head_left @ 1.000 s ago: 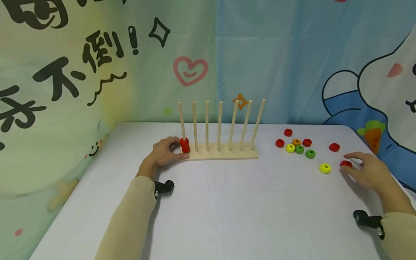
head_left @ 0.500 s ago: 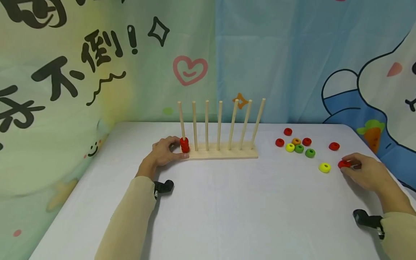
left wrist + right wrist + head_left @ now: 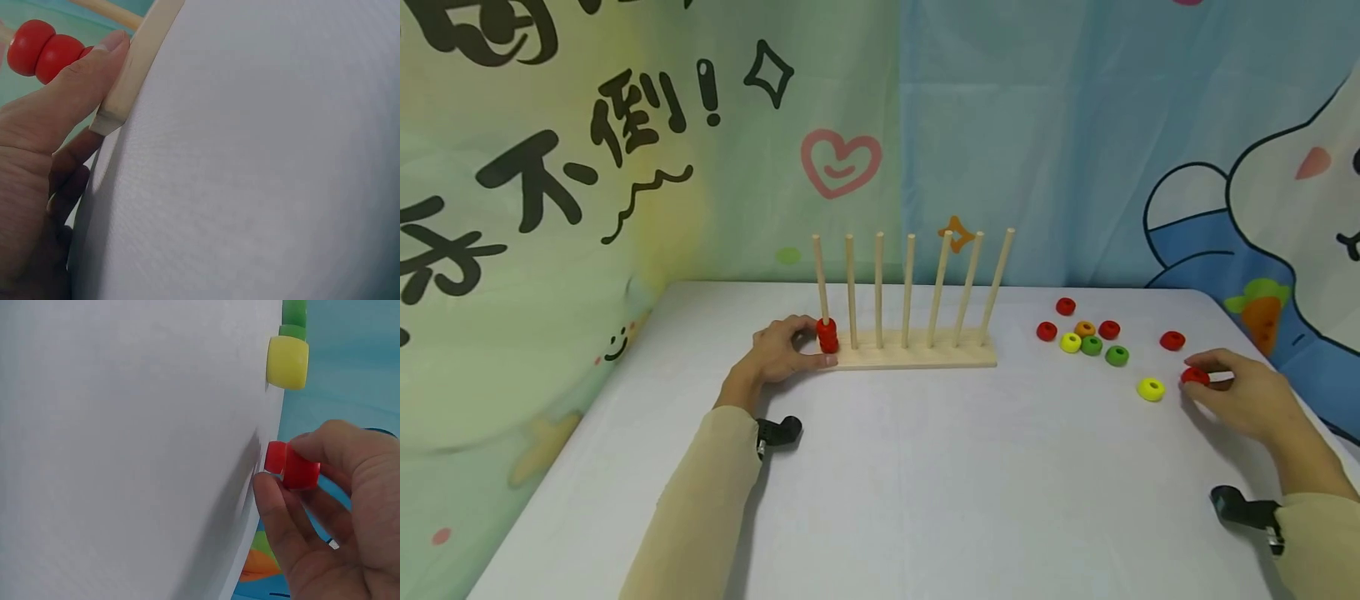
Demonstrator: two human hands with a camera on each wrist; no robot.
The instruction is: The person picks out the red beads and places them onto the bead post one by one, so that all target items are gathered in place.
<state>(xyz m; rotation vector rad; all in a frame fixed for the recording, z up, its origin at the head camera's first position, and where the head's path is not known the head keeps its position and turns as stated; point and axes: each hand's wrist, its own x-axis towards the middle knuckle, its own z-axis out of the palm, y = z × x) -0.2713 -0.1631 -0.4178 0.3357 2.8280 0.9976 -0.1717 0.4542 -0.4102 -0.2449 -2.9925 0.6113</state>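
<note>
My left hand [image 3: 782, 350] grips the left end of a pale wooden peg stand [image 3: 917, 354]. Its thumb lies on the base, seen close in the left wrist view, with other fingers behind the end. Red beads [image 3: 827, 335] are stacked on the leftmost upright peg; the other pegs carry none. Far to the right, my right hand [image 3: 1251, 396] pinches a red bead [image 3: 303, 472] between thumb and fingers, close over the table. A yellow bead [image 3: 1151, 389] lies just left of that hand, and another red bead [image 3: 1172, 340] lies behind it.
Loose beads lie at the back right: red [image 3: 1065, 307], orange [image 3: 1085, 328], yellow [image 3: 1071, 342] and green [image 3: 1117, 356]. A white cloth covers the table [image 3: 955, 475]. A printed curtain [image 3: 1000, 150] hangs behind its back edge.
My right hand has drawn its fingers around the red bead and shifted it slightly left. The left hand and the peg stand have stayed where they were.
</note>
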